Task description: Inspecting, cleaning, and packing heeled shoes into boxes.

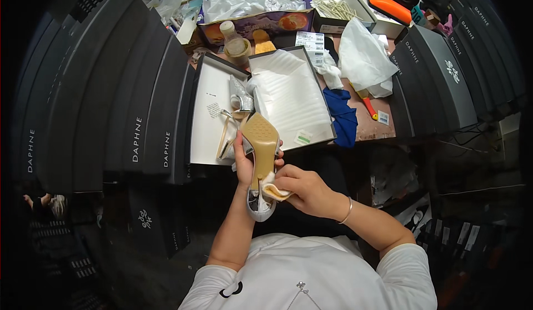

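A silver high-heeled shoe (pixel 262 138) is held sole up, its tan sole facing me and its toe pointing away. My left hand (pixel 244 161) wraps round it from the left, with fingertips showing at its right edge. In my right hand (pixel 305 190) a folded cream cloth (pixel 277 191) is pinched against the shoe near its heel. Just beyond, the other silver shoe (pixel 240 96) lies in an open shoebox (pixel 208 102). Beside it is a box part lined with white tissue paper (pixel 286 91).
Stacks of dark shoeboxes rise at left (pixel 119 88) and right (pixel 438 77). Behind are a bottle (pixel 235 44), a purple carton (pixel 250 31), a box of thin sticks (pixel 338 9) and an orange tool (pixel 388 4). A blue cloth (pixel 340 116) and a red-handled brush (pixel 368 106) lie right.
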`<state>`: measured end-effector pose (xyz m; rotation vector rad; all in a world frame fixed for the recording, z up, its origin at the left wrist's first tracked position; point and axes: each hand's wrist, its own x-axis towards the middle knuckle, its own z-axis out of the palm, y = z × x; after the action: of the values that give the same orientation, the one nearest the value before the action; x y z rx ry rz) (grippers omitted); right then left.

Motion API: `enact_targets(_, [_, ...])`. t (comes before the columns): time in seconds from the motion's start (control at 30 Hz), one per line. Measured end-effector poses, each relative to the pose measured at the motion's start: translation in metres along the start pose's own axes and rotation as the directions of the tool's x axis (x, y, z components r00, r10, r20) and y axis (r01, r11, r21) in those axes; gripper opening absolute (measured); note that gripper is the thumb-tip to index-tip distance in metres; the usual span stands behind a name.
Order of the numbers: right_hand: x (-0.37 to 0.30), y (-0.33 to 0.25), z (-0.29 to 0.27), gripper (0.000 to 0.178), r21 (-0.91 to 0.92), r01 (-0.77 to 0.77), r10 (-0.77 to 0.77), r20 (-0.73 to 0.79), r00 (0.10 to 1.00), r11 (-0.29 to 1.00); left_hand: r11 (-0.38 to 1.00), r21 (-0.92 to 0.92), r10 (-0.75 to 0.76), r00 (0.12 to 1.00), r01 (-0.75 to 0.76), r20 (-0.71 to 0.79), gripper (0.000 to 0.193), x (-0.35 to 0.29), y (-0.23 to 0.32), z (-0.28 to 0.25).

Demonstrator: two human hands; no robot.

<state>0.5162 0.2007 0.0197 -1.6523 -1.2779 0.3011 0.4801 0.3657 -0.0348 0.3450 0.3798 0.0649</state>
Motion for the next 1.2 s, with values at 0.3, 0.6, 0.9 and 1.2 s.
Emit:
enact_targets(0.3, [-0.017,-0.004,0.022,0.034,0.047,0.000,0.005,-0.109,0.994,0.999,0.997,-0.011,-0.063,0.909,0.074,0.413,0.064,-0.010,-0.001,-0.013])
enact_targets(0.6, [-0.010,-0.010,0.009,0.022,0.084,0.005,-0.016,0.127,0.992,0.996,0.988,0.149,-0.065,0.990,0.046,0.127,0.065,-0.023,-0.004,0.000])
enact_targets(0.9, [0.010,0.001,0.000,0.034,-0.214,0.048,-0.072,-0.106,0.992,0.976,0.985,0.169,0.030,0.999,-0.032,0.012,0.061,-0.013,-0.019,-0.020])
enact_targets(1.2, [-0.003,-0.009,-0.007,0.030,-0.228,-0.017,-0.046,-0.266,0.963,0.973,0.954,0.281,0.140,0.984,-0.105,-0.111,0.060,-0.026,-0.028,0.014])
